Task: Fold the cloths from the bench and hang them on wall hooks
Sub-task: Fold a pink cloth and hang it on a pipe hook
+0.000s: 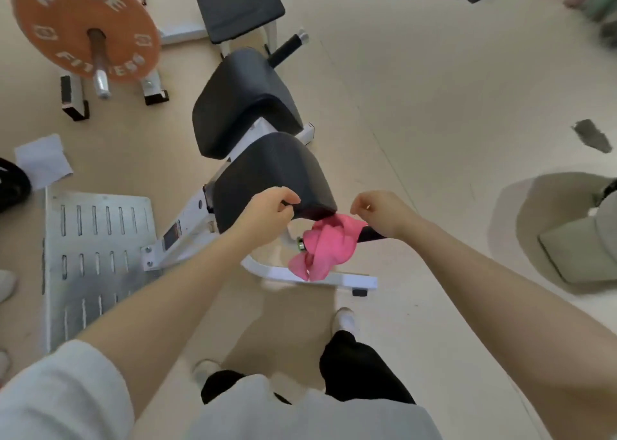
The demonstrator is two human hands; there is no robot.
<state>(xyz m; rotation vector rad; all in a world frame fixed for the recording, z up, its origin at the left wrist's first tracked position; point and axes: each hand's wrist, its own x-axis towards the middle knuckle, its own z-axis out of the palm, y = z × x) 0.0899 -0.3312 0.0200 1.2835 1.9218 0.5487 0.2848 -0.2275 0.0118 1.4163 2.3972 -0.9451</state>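
Nearest the camera, a white sleeve (63, 393) covers the left upper arm, and black trousers (354, 369) with white shoes (344, 319) stand on the pale floor (434, 105). Both bare forearms stretch forward over the near end of a gym machine.

The left hand (267, 214) is curled, thumb and fingers pinched together at the near edge of the closest black pad (270, 172); whether something thin and dark is caught in that pinch is too blurred to tell. The right hand (380, 214) is loosely closed, fingertips drawn to the thumb, just above the pink cloth (327, 246); I cannot tell whether it actually grips the fabric.

The pink cloth is bunched and draped over a black handle bar (370, 236) just below the near pad, its lower folds hanging down in front of the white frame (320, 277) of the worktop. A chrome cap (300, 243) shows at the bar's left end.

To the left lies a slotted metal footplate (96, 256) bolted to the frame. Beyond it, a white sheet or cloth (43, 160) lies flat on the floor. A second black pad (243, 102) sits behind the first, and a flat dark seat (237, 5) farther back. At far left an orange weight plate (86, 27) sits on a bar. At right, a pale grey bin-like object (567, 232) is partly in view; its contents cannot be made out.
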